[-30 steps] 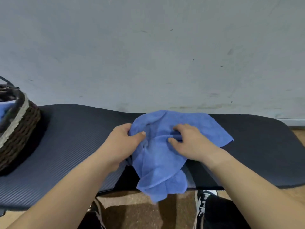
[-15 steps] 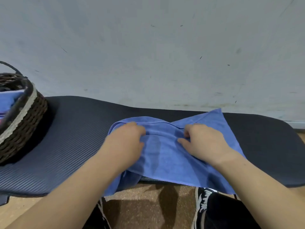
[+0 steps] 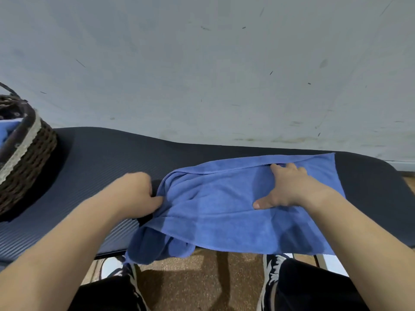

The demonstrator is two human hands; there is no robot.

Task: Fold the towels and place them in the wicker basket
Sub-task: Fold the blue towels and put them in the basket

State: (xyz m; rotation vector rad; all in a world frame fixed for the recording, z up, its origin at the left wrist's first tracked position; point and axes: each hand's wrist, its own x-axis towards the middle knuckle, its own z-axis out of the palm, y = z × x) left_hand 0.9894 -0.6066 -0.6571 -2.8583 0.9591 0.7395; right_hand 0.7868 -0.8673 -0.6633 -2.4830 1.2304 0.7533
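A blue towel (image 3: 224,205) lies spread across the dark padded bench (image 3: 101,162), its near edge and left corner hanging over the front. My left hand (image 3: 137,194) pinches the bunched left edge of the towel. My right hand (image 3: 285,187) lies on the towel near its far edge, fingers curled over a fold, thumb flat on the cloth. The wicker basket (image 3: 29,158) stands at the bench's far left, partly cut off by the frame, with blue cloth (image 3: 7,130) inside it.
A pale grey wall (image 3: 202,63) rises directly behind the bench. Below the bench's front edge are a brown speckled floor (image 3: 202,279), my dark trousers and two dark sneakers (image 3: 272,265).
The towel has gone from a crumpled heap to a wide spread. Both hands moved apart along it, the right toward the right end, the left down to the left edge.
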